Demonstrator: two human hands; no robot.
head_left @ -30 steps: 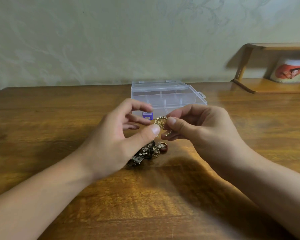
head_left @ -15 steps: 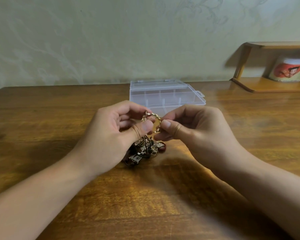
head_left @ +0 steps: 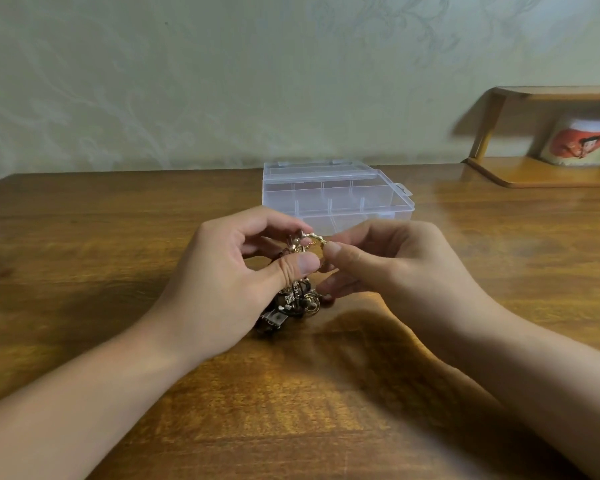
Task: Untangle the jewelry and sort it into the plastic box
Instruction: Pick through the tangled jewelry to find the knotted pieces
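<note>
Together above the wooden worktop, both hands pinch a gold ring-shaped piece: left hand with thumb and fingers curled on it, right hand gripping its other side. Below them the tangled jewelry hangs down to the worktop, just before the clear plastic box

The bench is brown wood with a visible grain and a glossy varnish that mirrors the light. The plastic box is clear, smooth plastic. The jewelry at the frame's centre looks like shiny gold-toned metal mixed with dark, possibly cord, strands. At upper right, a shelf of polished orange wood.
</note>
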